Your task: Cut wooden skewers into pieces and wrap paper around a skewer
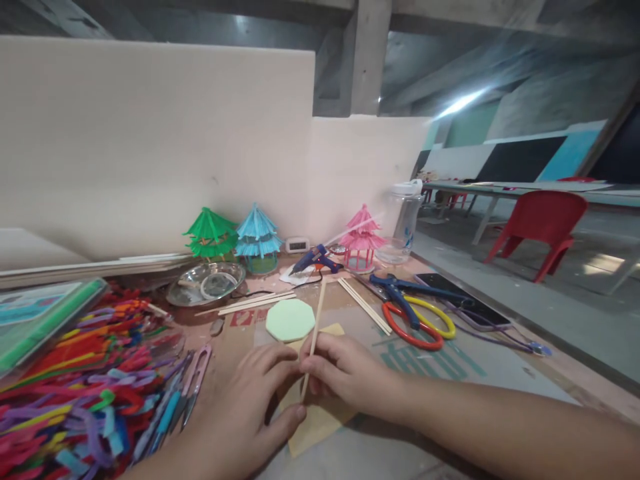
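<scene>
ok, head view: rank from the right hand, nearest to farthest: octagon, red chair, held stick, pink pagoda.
From the right hand:
1. Held stick: in its fingers.
2. Octagon: just beyond the hand, to the left.
3. Pink pagoda: back of the table, ahead and slightly right.
4. Red chair: off the table, far right.

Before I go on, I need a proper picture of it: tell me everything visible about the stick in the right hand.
The stick is thin, straight and pale tan, apparently wood or bamboo, with no visible break. The right hand pinches it between thumb and fingers. It slants in view, top end farther right, passing the right edge of the green octagon. Whether the left hand touches its lower end, I cannot tell.
</scene>
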Available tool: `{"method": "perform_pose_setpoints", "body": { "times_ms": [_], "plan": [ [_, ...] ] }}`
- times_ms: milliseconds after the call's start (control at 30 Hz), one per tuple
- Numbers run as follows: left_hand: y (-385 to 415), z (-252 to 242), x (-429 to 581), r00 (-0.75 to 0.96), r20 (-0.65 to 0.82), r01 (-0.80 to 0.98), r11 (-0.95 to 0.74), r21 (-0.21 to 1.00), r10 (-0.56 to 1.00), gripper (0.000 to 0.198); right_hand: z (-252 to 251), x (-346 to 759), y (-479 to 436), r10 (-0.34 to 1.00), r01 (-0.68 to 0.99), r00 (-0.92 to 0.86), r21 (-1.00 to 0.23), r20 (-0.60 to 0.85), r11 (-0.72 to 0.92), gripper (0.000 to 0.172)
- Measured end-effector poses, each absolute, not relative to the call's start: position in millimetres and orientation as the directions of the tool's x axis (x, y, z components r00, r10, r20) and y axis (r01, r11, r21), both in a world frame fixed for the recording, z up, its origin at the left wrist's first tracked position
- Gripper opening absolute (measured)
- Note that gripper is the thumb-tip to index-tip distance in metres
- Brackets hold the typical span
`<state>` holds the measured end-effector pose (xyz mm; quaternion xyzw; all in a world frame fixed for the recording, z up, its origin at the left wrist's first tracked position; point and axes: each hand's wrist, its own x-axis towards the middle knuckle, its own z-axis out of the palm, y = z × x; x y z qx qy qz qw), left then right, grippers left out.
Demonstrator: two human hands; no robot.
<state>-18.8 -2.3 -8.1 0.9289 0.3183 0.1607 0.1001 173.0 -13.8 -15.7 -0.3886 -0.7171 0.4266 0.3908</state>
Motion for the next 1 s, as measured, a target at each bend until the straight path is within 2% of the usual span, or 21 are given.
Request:
{"method": "perform_pose_setpoints", "body": {
  "times_ms": [133, 233, 300, 400, 500, 567, 633, 800, 900, 1000],
  "plan": [
    [-3.9, -6.2, -18.4, 0.742, 0.245, 0.557, -0.778, 0.291, 0.624, 0.035, -14.2, 172.4, -11.8, 0.899, 0.172, -0.352, -0.926, 0.261, 0.336, 0.012],
    [-5.2, -4.8, -17.9, 0.741, 0.227, 0.562, -0.769, 0.305, 0.632, 0.030, -7.5, 176.8, -12.2, 0.922, 0.022, -0.294, -0.963, 0.251, 0.270, 0.032],
    [-5.6, -5.0, -17.8, 0.741, 0.208, 0.567, -0.762, 0.314, 0.638, 0.030, -1.7, 182.2, -13.5, 0.927, -0.007, -0.258, -0.959, 0.274, 0.282, 0.040],
    [-5.4, -6.6, -18.0, 0.744, 0.200, 0.564, -0.760, 0.323, 0.637, 0.031, 4.7, 189.4, -15.6, 0.909, -0.053, -0.267, -0.947, 0.319, 0.317, 0.027],
    [-5.6, -7.5, -18.0, 0.743, 0.194, 0.563, -0.755, 0.335, 0.640, 0.041, 8.2, 191.1, -17.8, 0.902, -0.136, -0.294, -0.948, 0.317, 0.289, 0.026],
    [-6.3, -7.3, -17.8, 0.738, 0.186, 0.571, -0.747, 0.341, 0.649, 0.050, 10.5, 190.5, -19.9, 0.910, -0.078, -0.303, -0.959, 0.284, 0.273, 0.029],
    [-7.0, -7.1, -17.4, 0.731, 0.174, 0.583, -0.736, 0.344, 0.660, 0.057, 13.7, 190.5, -22.7, 0.912, 0.053, -0.309, -0.953, 0.268, 0.297, 0.032],
    [-7.0, -9.5, -16.5, 0.716, 0.155, 0.607, -0.717, 0.344, 0.680, 0.060, 20.1, 196.7, -27.1, 0.863, 0.377, -0.262, -0.778, 0.431, 0.503, 0.040],
    [-6.5, -11.3, -16.5, 0.712, 0.166, 0.607, -0.717, 0.342, 0.682, 0.060, 16.5, 199.8, -23.4, 0.851, 0.471, -0.228, -0.711, 0.474, 0.522, 0.039],
    [-7.2, -11.3, -16.3, 0.713, 0.151, 0.615, -0.714, 0.336, 0.685, 0.062, 6.2, 197.5, -18.2, 0.858, 0.521, -0.325, -0.682, 0.398, 0.514, 0.034]
  ]
}}
